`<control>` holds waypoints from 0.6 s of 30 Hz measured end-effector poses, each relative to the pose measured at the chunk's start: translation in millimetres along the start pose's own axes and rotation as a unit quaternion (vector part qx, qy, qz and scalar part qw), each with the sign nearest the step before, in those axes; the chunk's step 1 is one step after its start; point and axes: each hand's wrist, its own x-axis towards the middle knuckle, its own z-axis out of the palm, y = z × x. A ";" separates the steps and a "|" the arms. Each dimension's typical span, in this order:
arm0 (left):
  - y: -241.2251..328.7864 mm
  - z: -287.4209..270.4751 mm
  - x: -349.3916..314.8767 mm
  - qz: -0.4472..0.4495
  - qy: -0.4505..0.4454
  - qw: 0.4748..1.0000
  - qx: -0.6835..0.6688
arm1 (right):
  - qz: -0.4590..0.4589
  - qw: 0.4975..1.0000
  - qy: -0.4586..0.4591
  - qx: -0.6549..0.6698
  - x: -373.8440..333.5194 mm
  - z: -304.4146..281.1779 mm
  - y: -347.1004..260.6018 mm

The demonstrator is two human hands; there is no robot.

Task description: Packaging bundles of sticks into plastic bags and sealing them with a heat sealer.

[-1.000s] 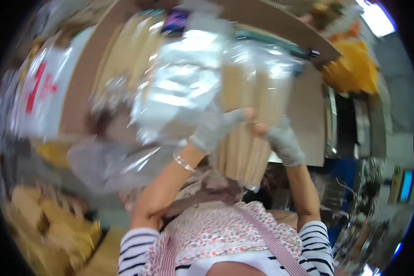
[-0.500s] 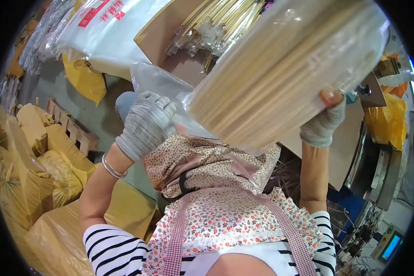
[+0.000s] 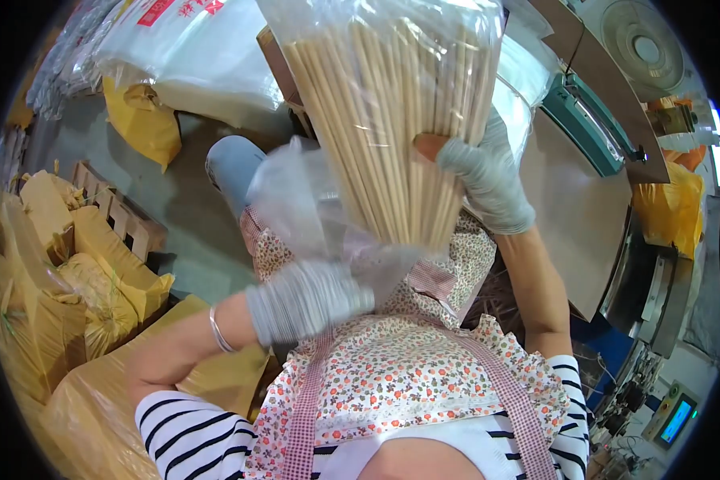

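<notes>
A clear plastic bag of pale wooden sticks [image 3: 384,136] stands nearly upright before me, tilted a little, its lower end above my lap. My gloved right hand [image 3: 488,180] is closed around its right side, the bare thumb lying across the front. At the bag's lower end a loose clear plastic bag [image 3: 296,188] hangs crumpled. My gloved left hand [image 3: 312,300] is closed on the lower part of that loose plastic, palm turned down; its fingertips are smeared by motion and partly hidden by the film.
A green bench sealer [image 3: 588,124] stands on the brown table [image 3: 576,208] at right. Yellow sacks [image 3: 96,296] and a wooden pallet [image 3: 116,212] lie at left. Stacked clear bags [image 3: 192,64] are at the far left. A machine with a small screen [image 3: 680,420] is at lower right.
The bag of sticks has swung from a rightward slant to nearly upright and moved left with my right hand. My left hand has moved down and right, toward the bag's lower end.
</notes>
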 end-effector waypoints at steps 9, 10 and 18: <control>-82.4 -60.8 11.6 -0.263 0.420 0.817 0.294 | -0.252 0.944 0.048 -0.209 -27.8 -31.0 63.2; -85.1 -62.8 5.4 -0.290 0.434 0.814 0.253 | -0.339 0.871 -0.035 -0.355 -31.5 -39.3 75.1; -78.3 -33.3 -2.8 -0.421 0.421 0.803 0.005 | -0.052 0.981 -0.123 0.142 -61.4 8.9 71.0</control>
